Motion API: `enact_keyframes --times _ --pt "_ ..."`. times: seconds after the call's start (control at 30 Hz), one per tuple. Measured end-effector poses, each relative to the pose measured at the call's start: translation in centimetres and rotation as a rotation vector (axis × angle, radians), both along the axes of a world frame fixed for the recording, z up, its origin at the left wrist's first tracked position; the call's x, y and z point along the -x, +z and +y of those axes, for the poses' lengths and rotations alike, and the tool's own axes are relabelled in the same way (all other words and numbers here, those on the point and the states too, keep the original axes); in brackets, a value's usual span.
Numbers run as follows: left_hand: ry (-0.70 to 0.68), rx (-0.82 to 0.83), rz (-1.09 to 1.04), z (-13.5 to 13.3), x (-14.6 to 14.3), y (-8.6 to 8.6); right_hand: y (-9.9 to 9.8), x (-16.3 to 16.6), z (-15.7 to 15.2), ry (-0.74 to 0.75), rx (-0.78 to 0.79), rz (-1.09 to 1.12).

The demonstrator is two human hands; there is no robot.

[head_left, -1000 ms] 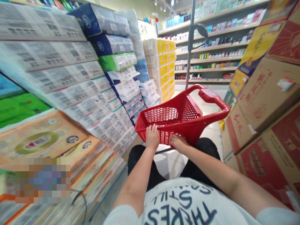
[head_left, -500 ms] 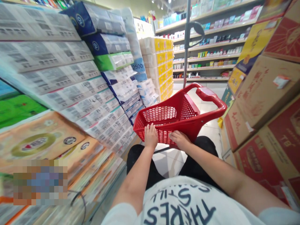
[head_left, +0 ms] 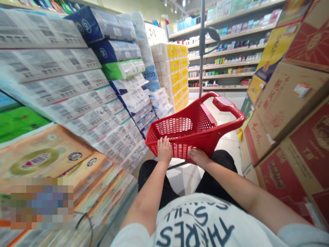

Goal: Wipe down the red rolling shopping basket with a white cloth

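Just beyond the left hand's (head_left: pixel 165 151) fingertips, the red perforated plastic shopping cart (head_left: pixel 212 140) opens upward, leaving room over its rim; its lattice side bars the way directly ahead of the right hand's (head_left: pixel 199 157) fingers. Left of the left fingers, stacked white plastic-wrapped packs (head_left: pixel 84 87) hem things in. Below both, pale floor tiles (head_left: pixel 183 176) show through a gap between black-trousered knees (head_left: pixel 226 162).

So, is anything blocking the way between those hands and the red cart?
Nothing visible is. The left hand rests at the near rim of the red cart, and the right hand is against its near side, with no other object showing between them and it.
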State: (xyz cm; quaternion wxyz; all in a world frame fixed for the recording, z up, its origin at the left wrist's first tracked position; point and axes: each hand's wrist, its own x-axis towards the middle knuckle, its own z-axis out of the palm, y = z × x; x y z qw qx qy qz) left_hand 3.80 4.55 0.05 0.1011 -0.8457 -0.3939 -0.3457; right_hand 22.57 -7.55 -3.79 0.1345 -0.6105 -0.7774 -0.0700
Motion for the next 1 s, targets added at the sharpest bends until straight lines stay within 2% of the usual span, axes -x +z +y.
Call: enact_keyframes --times 0.1,0.27,0.33,0.47,0.63,0.8,1.0 --pt "-0.007 0.001 0.014 0.0 0.0 0.0 -0.6 0.0 -0.6 -0.049 0.124 -0.046" --pt "0.009 -0.001 0.005 0.1 -0.1 0.0 1.1 -0.2 -0.5 0.006 -0.034 -0.015" --pt "0.012 0.001 0.002 0.0 -0.2 0.0 1.2 -0.4 -0.7 -0.027 -0.008 -0.010" --pt "-0.011 0.002 0.008 0.0 0.0 -0.1 0.1 -0.6 -1.2 -0.045 0.070 -0.020" --pt "-0.007 0.002 -0.004 0.0 0.1 -0.3 0.1 -0.6 -0.3 0.025 -0.147 0.095" --pt "-0.005 0.015 0.006 -0.1 0.2 -0.5 0.2 -0.6 -0.6 0.002 -0.010 -0.022" --pt "0.027 0.044 -0.005 -0.1 0.1 -0.2 0.9 -1.2 -0.6 -0.009 -0.107 0.083"
